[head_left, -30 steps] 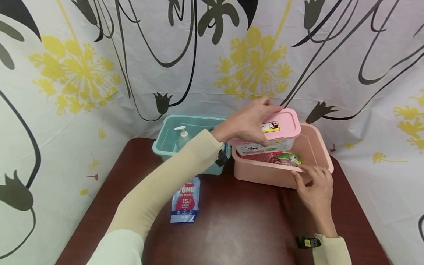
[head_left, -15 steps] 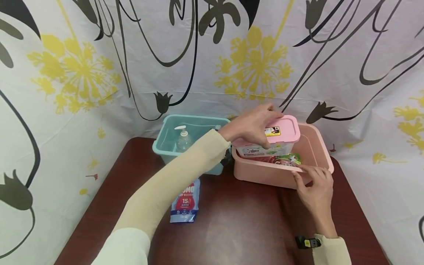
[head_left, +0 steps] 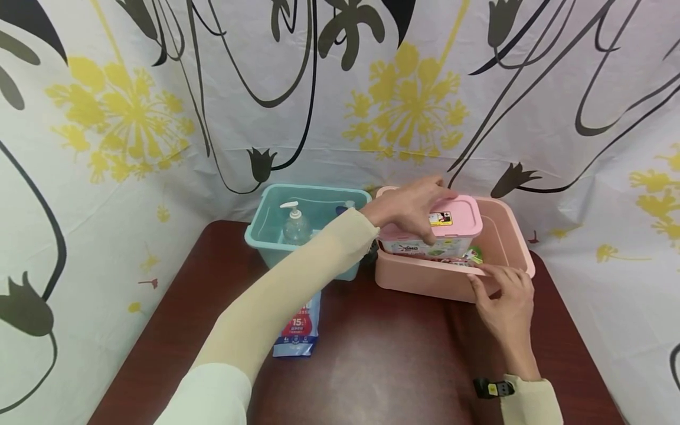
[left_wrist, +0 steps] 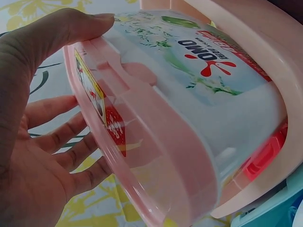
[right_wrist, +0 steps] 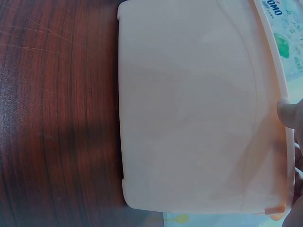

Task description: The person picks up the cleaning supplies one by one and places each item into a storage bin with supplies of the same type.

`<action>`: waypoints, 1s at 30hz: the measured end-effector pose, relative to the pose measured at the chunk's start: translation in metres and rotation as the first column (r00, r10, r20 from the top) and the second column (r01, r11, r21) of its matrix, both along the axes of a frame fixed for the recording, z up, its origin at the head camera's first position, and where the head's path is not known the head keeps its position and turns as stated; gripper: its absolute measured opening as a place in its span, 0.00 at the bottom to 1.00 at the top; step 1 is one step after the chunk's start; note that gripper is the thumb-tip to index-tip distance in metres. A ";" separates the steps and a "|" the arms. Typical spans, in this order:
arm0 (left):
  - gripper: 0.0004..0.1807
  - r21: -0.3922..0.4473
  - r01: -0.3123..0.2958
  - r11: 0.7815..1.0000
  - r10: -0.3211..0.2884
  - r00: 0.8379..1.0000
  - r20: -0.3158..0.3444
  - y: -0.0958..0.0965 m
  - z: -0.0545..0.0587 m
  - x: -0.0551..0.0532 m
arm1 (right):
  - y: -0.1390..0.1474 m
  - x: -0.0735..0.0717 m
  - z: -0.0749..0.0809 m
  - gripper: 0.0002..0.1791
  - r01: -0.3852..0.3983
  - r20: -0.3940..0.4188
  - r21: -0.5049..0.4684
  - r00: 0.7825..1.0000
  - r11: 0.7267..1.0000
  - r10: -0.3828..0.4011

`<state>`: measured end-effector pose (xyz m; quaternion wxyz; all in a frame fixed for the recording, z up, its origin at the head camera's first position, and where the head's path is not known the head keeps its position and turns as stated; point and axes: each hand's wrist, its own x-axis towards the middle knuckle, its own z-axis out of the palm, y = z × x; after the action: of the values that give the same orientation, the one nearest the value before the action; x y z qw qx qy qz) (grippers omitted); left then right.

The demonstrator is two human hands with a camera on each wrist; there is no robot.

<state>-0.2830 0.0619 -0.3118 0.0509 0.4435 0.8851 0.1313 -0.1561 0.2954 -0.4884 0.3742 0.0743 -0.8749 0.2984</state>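
Observation:
In the head view my left hand [head_left: 411,208] grips a white OMO detergent tub [head_left: 458,219] by its pink lid. The left wrist view shows the thumb pressing the front edge of the lid [left_wrist: 156,127] and the fingertips at its opposite edge. The tub sits partly inside a peach plastic bin [head_left: 425,276], its lid above the rim and slightly tilted. Below it, a green and red packet [head_left: 473,255] peeks out. My right hand [head_left: 506,298] holds the bin's front rim near the right corner, thumb outside, as the right wrist view also shows.
Left of the peach bin stands a teal bin [head_left: 272,255] with a clear pump bottle [head_left: 296,229] inside. A blue OMO pouch [head_left: 297,332] lies on the dark wooden table [head_left: 393,354], partly behind my left sleeve. A patterned cloth [head_left: 329,118] hangs behind.
My left hand has lowered the tub deeper into the peach bin, so it now covers more of the packets below. My right hand has stayed on the rim.

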 end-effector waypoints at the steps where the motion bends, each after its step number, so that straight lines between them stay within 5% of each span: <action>1: 0.55 -0.009 0.001 1.000 -0.001 1.000 0.002 0.001 -0.001 -0.001 | 0.000 0.000 0.000 0.17 -0.001 -0.005 0.001 1.000 1.000 0.001; 12: 0.56 -0.092 0.024 0.995 -0.023 1.000 0.008 0.005 -0.014 -0.009 | 0.001 -0.001 0.000 0.17 0.005 0.017 -0.002 1.000 1.000 -0.005; 22: 0.57 -0.132 -0.028 0.991 0.041 0.994 0.104 0.008 -0.019 -0.014 | 0.002 0.000 0.000 0.16 0.008 0.002 0.001 1.000 1.000 -0.008; 30: 0.54 -0.137 -0.016 0.990 0.033 0.992 0.120 0.011 -0.024 -0.015 | 0.002 0.000 -0.001 0.16 0.010 0.014 -0.002 1.000 1.000 -0.010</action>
<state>-0.2979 0.0733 -0.3355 0.1334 0.4192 0.8927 0.0983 -0.1559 0.2979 -0.4891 0.3698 0.0675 -0.8774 0.2980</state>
